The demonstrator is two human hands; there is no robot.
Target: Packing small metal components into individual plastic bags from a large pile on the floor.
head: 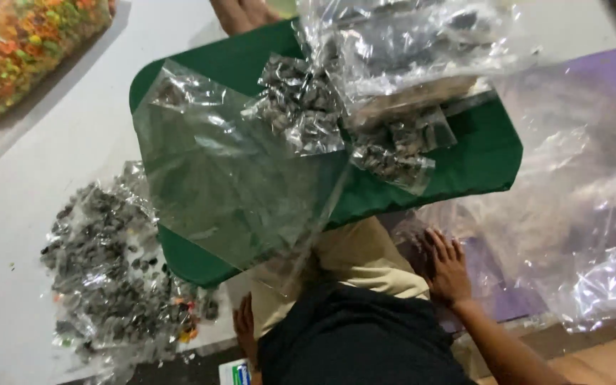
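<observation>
A green tray (479,164) rests over my legs in beige trousers. On it lie a large empty clear plastic bag (229,185) and small clear packets of dark grey pieces (301,100); further packets (393,153) lie to their right. My right hand (447,267) lies flat with fingers spread on the purple surface, just below the tray's near edge, and holds nothing. My left hand (244,324) is partly hidden by my dark shirt; it rests beside my thigh near the bag's lower corner, with nothing in it.
A heap of small packets with dark pieces (108,264) lies on the white floor at left. A big bag of colourful snacks (23,43) sits top left. Crumpled clear plastic sheets (579,214) cover the right side. Bare feet (240,11) show at the top.
</observation>
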